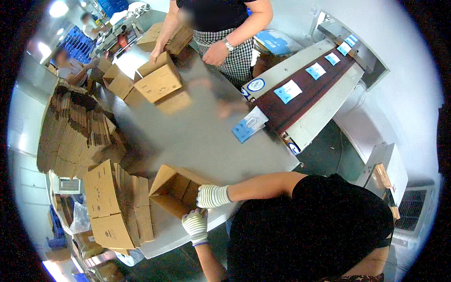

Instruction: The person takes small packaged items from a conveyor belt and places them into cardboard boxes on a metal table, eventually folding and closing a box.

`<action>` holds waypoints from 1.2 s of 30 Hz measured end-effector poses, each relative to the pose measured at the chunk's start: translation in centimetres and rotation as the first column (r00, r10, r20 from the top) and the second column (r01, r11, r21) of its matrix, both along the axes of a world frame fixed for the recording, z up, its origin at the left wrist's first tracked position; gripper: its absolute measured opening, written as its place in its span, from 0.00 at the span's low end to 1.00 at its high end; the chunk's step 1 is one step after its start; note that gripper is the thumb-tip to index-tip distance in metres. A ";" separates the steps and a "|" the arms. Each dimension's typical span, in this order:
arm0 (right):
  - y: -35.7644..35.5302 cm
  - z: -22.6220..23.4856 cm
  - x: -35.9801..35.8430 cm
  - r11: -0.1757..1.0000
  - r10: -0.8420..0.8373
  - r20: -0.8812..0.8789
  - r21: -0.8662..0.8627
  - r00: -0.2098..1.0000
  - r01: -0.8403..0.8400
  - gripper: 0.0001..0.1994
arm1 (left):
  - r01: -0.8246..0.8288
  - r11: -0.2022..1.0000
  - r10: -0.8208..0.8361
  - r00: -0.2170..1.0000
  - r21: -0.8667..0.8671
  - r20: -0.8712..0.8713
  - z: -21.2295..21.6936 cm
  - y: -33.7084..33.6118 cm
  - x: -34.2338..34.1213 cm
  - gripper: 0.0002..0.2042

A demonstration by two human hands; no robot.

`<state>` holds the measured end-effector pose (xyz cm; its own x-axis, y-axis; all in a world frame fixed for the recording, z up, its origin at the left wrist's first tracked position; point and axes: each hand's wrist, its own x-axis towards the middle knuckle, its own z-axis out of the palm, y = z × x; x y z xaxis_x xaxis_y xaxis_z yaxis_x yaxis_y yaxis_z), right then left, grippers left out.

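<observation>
striped-knit-gloved hands (213, 196) on open cardbd box (174, 190)

Print too small to read marks the blue-and-white packets (288, 91), a flattened cardboard carton (102, 202) and the conveyor's round blue-and-white label (256, 85).

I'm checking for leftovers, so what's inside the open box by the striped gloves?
Inside the box, brown cardboard surfaces show, some in shadow; no goods are visible. The right hand covers part near its edge, so that spot cannot be seen.
</observation>
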<state>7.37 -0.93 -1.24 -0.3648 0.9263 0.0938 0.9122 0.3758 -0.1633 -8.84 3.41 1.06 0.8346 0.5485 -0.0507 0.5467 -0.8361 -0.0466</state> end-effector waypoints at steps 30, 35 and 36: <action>-5.6 -1.3 30.0 0.770 -0.559 0.029 -0.352 0.828 0.532 0.19 | -0.076 0.994 0.065 0.991 -0.083 -0.120 0.3 -0.2 -0.8 0.19; -2.9 -2.7 35.3 0.728 -0.528 0.225 -0.377 0.819 0.573 0.18 | -0.109 0.988 0.092 0.984 -0.106 -0.153 0.2 0.0 -0.4 0.18; -2.2 -2.9 35.5 0.667 -0.438 0.329 -0.505 0.836 0.548 0.24 | -0.119 0.987 0.102 0.983 -0.104 -0.156 0.2 0.0 -0.5 0.18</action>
<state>42.88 -3.18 -4.11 0.2027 0.8339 -0.5134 0.9687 -0.2475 -0.0195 -9.33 3.44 1.29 0.7477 0.6204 -0.2367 0.6297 -0.7756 -0.0437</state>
